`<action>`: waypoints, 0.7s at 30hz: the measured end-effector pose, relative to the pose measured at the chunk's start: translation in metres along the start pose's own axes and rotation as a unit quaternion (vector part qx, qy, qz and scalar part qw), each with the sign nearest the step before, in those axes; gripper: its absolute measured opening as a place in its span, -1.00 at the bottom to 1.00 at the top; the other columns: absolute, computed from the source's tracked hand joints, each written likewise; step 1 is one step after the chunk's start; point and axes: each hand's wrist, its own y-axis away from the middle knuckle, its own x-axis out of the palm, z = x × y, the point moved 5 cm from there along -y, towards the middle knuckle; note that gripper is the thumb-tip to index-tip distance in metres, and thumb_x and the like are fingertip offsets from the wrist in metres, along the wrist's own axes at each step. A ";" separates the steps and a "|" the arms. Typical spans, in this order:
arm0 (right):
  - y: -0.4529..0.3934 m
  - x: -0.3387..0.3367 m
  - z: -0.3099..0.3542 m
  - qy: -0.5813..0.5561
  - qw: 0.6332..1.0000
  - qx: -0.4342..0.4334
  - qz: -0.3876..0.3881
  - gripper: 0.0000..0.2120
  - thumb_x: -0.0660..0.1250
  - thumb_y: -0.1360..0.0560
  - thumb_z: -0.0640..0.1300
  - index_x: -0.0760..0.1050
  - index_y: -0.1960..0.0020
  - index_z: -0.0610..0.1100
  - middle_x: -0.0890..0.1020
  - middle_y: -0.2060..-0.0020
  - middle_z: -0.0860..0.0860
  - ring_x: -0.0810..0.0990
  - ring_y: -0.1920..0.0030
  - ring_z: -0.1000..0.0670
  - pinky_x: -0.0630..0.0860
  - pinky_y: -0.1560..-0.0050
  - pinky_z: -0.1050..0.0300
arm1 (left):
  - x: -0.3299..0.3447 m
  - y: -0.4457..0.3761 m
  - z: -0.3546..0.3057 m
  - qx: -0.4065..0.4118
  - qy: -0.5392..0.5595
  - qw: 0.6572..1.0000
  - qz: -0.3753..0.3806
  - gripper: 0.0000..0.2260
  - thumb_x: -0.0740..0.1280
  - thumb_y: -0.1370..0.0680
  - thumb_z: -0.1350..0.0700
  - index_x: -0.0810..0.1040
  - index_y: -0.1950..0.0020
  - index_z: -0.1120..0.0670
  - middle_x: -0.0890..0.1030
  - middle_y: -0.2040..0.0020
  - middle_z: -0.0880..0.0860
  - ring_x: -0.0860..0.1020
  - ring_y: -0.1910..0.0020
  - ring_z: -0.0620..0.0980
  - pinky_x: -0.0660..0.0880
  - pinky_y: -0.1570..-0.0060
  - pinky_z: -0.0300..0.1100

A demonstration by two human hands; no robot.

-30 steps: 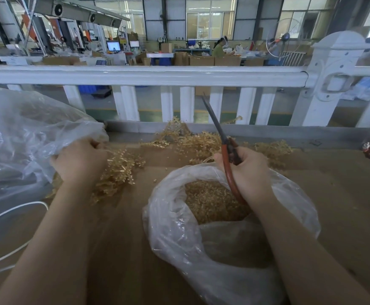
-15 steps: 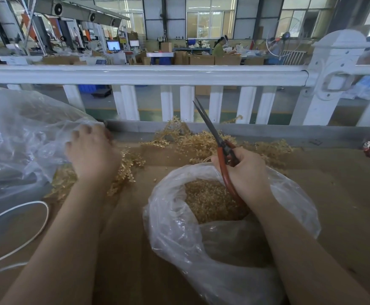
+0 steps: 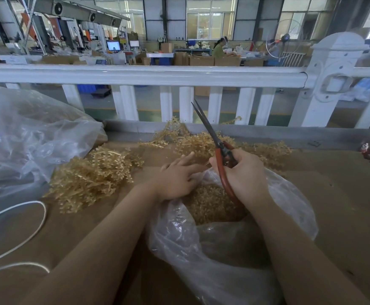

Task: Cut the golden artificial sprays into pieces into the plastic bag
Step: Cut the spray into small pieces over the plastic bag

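Since a second ago the left hand (image 3: 175, 179) has left the big clear bag on the left and crossed to the open mouth of the plastic bag (image 3: 201, 256), and a heap of golden sprays (image 3: 91, 175) now lies pulled out on the brown tabletop (image 3: 344, 194) where that hand was. Nearest, the plastic bag sits between the forearms, its rim crumpled, with a mound of cut golden pieces (image 3: 210, 203) inside. The left hand lies at the bag's far rim with fingers spread and nearly straight, reaching toward the sprays behind it; whether it pinches anything cannot be told. The right hand (image 3: 245, 172) is curled round the red handles of the scissors (image 3: 220, 157), whose dark blades point up and away, closed or nearly so. A white cord (image 3: 36, 225) loops over the tabletop at the left. Beyond the hands a second heap of sprays (image 3: 192, 139) lies against the tabletop's back edge, and the big clear bag (image 3: 25, 139) bulges at the left. A white railing (image 3: 146, 73) runs behind, then a workshop with cartons, lit screens and a seated person; no writing is readable.
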 end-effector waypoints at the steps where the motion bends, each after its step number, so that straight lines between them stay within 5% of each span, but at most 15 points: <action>1: 0.000 0.001 0.000 0.001 1.000 -0.001 0.001 -0.61 0.35 -0.36 0.32 0.64 -0.01 0.08 0.68 0.24 0.20 0.65 0.15 0.12 0.64 0.03 0.04 | -0.001 0.000 0.000 0.000 0.011 1.000 0.007 -0.62 0.10 -0.67 -0.10 0.27 -0.50 -0.26 -0.01 -0.64 -0.05 0.00 -0.61 0.05 -0.06 -0.52 0.19; 8: -0.003 0.002 -0.003 0.015 1.000 -0.002 -0.004 -0.76 0.42 -0.47 0.22 0.62 -0.01 0.08 0.68 0.23 0.18 0.65 0.17 0.11 0.63 0.08 0.06 | -0.008 -0.004 -0.002 -0.005 0.066 0.998 0.003 -0.69 0.15 -0.66 0.00 0.45 -0.40 -0.15 0.35 -0.51 -0.09 0.25 -0.50 0.06 0.11 -0.49 0.17; 12: 0.000 0.000 0.000 0.033 0.999 -0.003 -0.013 -0.78 0.42 -0.45 0.24 0.47 0.22 0.17 0.62 0.32 0.21 0.60 0.22 0.14 0.50 0.23 0.20 | -0.014 -0.015 -0.004 -0.022 0.104 0.994 -0.033 -0.73 0.12 -0.66 0.14 0.52 -0.29 0.06 0.53 -0.31 0.07 0.46 -0.30 0.10 0.34 -0.35 0.04; 21: -0.001 -0.012 -0.002 -0.104 0.991 0.048 -0.071 -0.75 0.45 -0.46 0.15 0.59 0.28 0.01 0.66 0.38 0.09 0.65 0.25 0.07 0.59 0.08 0.07 | -0.011 -0.023 -0.003 -0.091 0.009 0.989 -0.114 -0.77 0.33 -0.59 -0.05 0.59 -0.17 0.03 0.50 -0.21 0.10 0.44 -0.26 0.12 0.41 -0.32 0.06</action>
